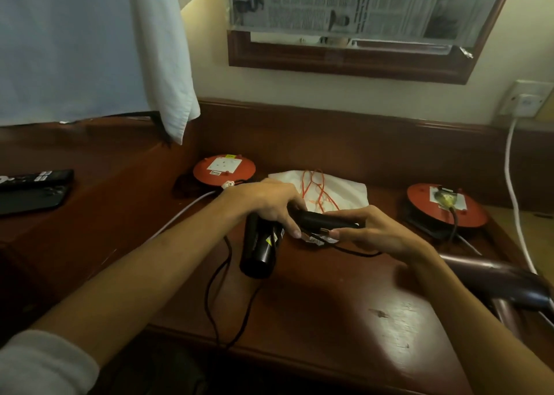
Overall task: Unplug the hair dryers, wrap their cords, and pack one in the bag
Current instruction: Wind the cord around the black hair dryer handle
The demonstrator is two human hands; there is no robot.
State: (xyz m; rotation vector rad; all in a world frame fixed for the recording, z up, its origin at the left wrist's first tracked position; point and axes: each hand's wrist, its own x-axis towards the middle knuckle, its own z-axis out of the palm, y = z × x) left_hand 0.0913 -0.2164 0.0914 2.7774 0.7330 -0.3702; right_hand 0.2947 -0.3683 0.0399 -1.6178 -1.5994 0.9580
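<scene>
A black hair dryer point(259, 249) hangs over the middle of the wooden desk point(344, 298). My left hand point(269, 202) grips it where barrel and handle meet. My right hand point(368, 229) holds the far end of its handle point(323, 219) and the plug end of its black cord point(227, 298), which loops down over the desk's front edge. Behind the hands lies a white bag point(335, 190) with orange drawstrings. A second, dark purple hair dryer point(494, 277) lies at the right edge, its cord running to the right red reel point(446, 205).
A left red extension reel point(224, 168) with a white cable stands behind my left hand. A phone point(30, 199) and a remote point(36, 177) lie at the far left. A wall socket point(527, 99) with a white cable is at the right. White cloth hangs top left.
</scene>
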